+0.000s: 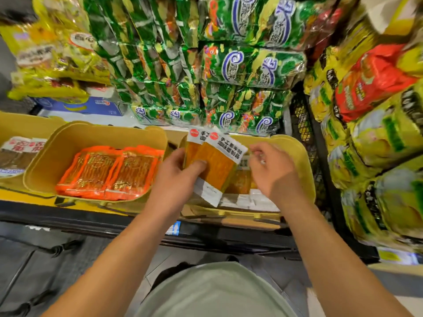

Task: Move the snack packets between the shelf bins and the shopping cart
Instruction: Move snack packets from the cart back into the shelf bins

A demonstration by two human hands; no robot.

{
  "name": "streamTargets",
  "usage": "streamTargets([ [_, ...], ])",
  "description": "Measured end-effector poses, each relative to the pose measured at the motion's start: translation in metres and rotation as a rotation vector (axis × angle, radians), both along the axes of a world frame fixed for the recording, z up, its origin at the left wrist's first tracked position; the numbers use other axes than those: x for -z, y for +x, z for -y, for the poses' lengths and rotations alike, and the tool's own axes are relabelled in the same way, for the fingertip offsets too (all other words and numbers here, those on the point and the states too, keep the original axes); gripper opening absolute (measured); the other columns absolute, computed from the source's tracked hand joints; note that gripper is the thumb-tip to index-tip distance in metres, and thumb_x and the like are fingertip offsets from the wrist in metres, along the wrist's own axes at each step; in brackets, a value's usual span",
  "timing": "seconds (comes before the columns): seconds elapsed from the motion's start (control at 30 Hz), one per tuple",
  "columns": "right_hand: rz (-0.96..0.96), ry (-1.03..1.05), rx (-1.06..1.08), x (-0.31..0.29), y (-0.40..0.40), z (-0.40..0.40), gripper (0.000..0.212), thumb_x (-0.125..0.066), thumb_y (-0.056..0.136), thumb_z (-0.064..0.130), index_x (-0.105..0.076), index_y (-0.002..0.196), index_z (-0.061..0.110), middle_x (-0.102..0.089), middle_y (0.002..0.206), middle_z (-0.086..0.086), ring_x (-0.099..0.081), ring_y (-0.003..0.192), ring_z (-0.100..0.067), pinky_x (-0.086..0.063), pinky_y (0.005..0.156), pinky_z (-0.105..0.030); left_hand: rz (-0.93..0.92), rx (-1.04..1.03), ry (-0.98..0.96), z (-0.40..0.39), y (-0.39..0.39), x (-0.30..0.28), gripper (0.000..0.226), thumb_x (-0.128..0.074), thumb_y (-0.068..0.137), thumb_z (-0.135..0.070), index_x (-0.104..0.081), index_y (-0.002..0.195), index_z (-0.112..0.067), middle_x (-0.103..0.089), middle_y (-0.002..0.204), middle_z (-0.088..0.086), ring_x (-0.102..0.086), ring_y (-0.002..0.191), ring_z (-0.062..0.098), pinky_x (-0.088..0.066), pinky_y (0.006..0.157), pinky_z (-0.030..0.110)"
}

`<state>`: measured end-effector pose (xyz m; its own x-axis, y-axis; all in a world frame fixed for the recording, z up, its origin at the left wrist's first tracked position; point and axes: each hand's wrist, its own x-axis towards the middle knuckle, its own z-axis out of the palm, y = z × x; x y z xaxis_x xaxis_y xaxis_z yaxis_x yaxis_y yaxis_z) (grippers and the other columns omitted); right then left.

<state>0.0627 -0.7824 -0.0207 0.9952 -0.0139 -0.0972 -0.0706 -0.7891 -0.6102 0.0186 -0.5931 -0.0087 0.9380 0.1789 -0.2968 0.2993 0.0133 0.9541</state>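
My left hand (177, 177) grips two orange snack packets (216, 163) with white labelled ends, thumb across their fronts, holding them above the right-hand yellow shelf bin (299, 161). More packets of the same kind (240, 181) lie inside that bin. My right hand (272, 170) hovers just right of the held packets with its fingers loosely curled and nothing in them. The middle yellow bin (68, 143) holds red-orange packets (107, 172). No shopping cart shows in this view.
A third yellow bin (23, 124) at the left holds brown packets. Green noodle packs (206, 65) are stacked behind the bins, yellow bags (52, 49) at the far left, and yellow and red bags (375, 106) on a black rack at the right. The black shelf edge (114, 220) runs below the bins.
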Motion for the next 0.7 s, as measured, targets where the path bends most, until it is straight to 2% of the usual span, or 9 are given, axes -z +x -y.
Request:
streamTargets([
  [0.07,0.138,0.07,0.056,-0.002,-0.003,0.023,0.024,-0.053,0.099,0.02,-0.063,0.12,0.02,-0.059,0.108,0.006,-0.055,0.112,-0.024,-0.045,0.097,-0.04,-0.013,0.032,0.146,0.017,0.008,0.005,0.004,-0.063,0.094,-0.019,-0.066,0.095,-0.022,-0.074,0.09,-0.006,-0.07,0.087,0.02,-0.055,0.076,0.038],
  [0.13,0.186,0.06,0.07,-0.003,-0.005,0.042,0.023,-0.055,0.097,0.021,-0.063,0.118,0.019,-0.054,0.105,0.011,-0.052,0.114,-0.023,-0.04,0.096,-0.032,0.015,0.08,0.394,0.032,0.016,0.01,0.008,-0.062,0.094,-0.025,-0.065,0.094,-0.017,-0.071,0.089,0.004,-0.066,0.085,0.025,-0.053,0.076,0.043],
  [0.23,0.153,-0.044,0.06,-0.003,-0.005,0.059,0.029,-0.055,0.097,0.026,-0.06,0.125,0.021,-0.058,0.116,0.006,-0.043,0.12,-0.023,-0.034,0.1,-0.032,0.025,0.149,0.707,0.05,0.03,0.018,0.02,-0.058,0.095,-0.03,-0.058,0.085,-0.013,-0.061,0.074,0.004,-0.059,0.076,0.029,-0.041,0.062,0.039],
  [0.3,0.106,-0.121,0.037,-0.002,-0.005,0.064,0.033,-0.053,0.097,0.03,-0.058,0.129,0.022,-0.057,0.127,0.002,-0.039,0.125,-0.024,-0.034,0.105,-0.037,0.023,0.173,0.845,0.059,0.037,0.024,0.022,-0.056,0.096,-0.032,-0.053,0.08,-0.017,-0.057,0.071,0.001,-0.057,0.075,0.03,-0.035,0.061,0.035],
  [0.37,0.077,-0.182,-0.005,-0.001,-0.005,0.066,0.035,-0.053,0.097,0.033,-0.056,0.131,0.023,-0.055,0.131,0.001,-0.036,0.128,-0.025,-0.032,0.107,-0.04,0.031,0.203,0.978,0.066,0.039,0.031,0.022,-0.054,0.096,-0.036,-0.056,0.095,-0.014,-0.065,0.083,0.009,-0.062,0.083,0.036,-0.04,0.064,0.036],
  [0.47,0.124,-0.226,-0.072,0.004,-0.007,0.069,0.038,-0.056,0.095,0.034,-0.058,0.131,0.023,-0.057,0.131,0.0,-0.037,0.129,-0.026,-0.028,0.109,-0.042,0.015,0.238,1.163,0.07,0.036,0.033,0.038,-0.056,0.093,-0.041,-0.056,0.117,-0.011,-0.069,0.098,0.014,-0.063,0.094,0.039,-0.047,0.07,0.04],
  [0.53,0.147,-0.25,-0.147,0.005,-0.008,0.067,0.039,-0.055,0.095,0.035,-0.058,0.132,0.025,-0.057,0.132,0.003,-0.036,0.131,-0.023,-0.022,0.113,-0.041,0.007,0.26,1.26,0.067,0.034,0.033,0.047,-0.056,0.091,-0.044,-0.056,0.124,-0.011,-0.066,0.111,0.013,-0.056,0.106,0.037,-0.049,0.085,0.045],
  [0.6,0.135,-0.283,-0.243,0.005,-0.006,0.062,0.043,-0.053,0.095,0.038,-0.055,0.137,0.029,-0.055,0.136,0.007,-0.033,0.135,-0.021,-0.016,0.116,-0.04,-0.032,0.305,1.357,0.064,0.032,0.033,0.055,-0.054,0.09,-0.051,-0.055,0.132,-0.017,-0.054,0.135,0.01,-0.045,0.122,0.036,-0.044,0.097,0.047],
  [0.7,0.099,-0.349,-0.406,0.006,-0.001,0.048,0.053,-0.052,0.095,0.045,-0.045,0.146,0.032,-0.046,0.148,0.008,-0.027,0.142,-0.021,-0.015,0.12,-0.044,-0.109,0.366,1.363,0.058,0.03,0.035,0.067,-0.051,0.092,-0.056,-0.039,0.149,-0.024,-0.027,0.161,0.002,-0.024,0.141,0.036,-0.036,0.106,0.049],
])
